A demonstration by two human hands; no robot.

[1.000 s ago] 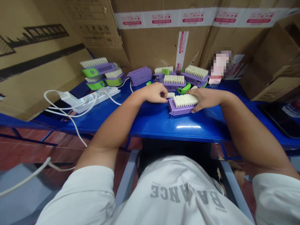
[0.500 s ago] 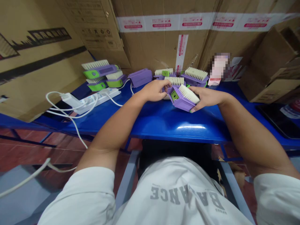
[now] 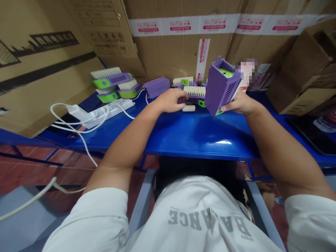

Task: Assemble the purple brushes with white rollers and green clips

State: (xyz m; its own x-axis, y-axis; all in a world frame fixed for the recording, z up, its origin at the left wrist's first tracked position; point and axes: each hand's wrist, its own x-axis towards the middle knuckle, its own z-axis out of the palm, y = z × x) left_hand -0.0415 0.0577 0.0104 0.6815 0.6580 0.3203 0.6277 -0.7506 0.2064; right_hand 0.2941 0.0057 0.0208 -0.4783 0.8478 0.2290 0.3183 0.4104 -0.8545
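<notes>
1. Head view, looking down over a white T-shirt (image 3: 199,217) with grey lettering, at both forearms reaching across a blue metal table (image 3: 199,140).
2. The right hand (image 3: 243,104) has a firm grip on a purple scrub brush (image 3: 222,85): the thumb presses the brush's lower edge while the fingers wrap behind it, out of sight. The brush is lifted clear of the table and stands tilted on end, its slotted side and a green insert showing, its bristles turned out of view.
3. The left hand (image 3: 170,100) sits on the table with fingers curled, just beside a second brush (image 3: 194,91) with cream bristles and a purple body. Whether this grip is pinching anything, I cannot tell.
4. A small white block (image 3: 188,108) lies on the table just below that second brush, and a green clip (image 3: 201,103) lies beside it.
5. Farther back along the table, more purple-and-green brushes (image 3: 110,78) are stacked to the left, with a purple case (image 3: 156,87) beside them. A white power strip (image 3: 110,112) with tangled white cables (image 3: 63,117) lies at the left.
6. Taped cardboard boxes (image 3: 183,56) line the back and sides of the table. A blurred item (image 3: 245,71) stands behind the raised brush, and a dark tablet (image 3: 309,134) lies at the right edge.
</notes>
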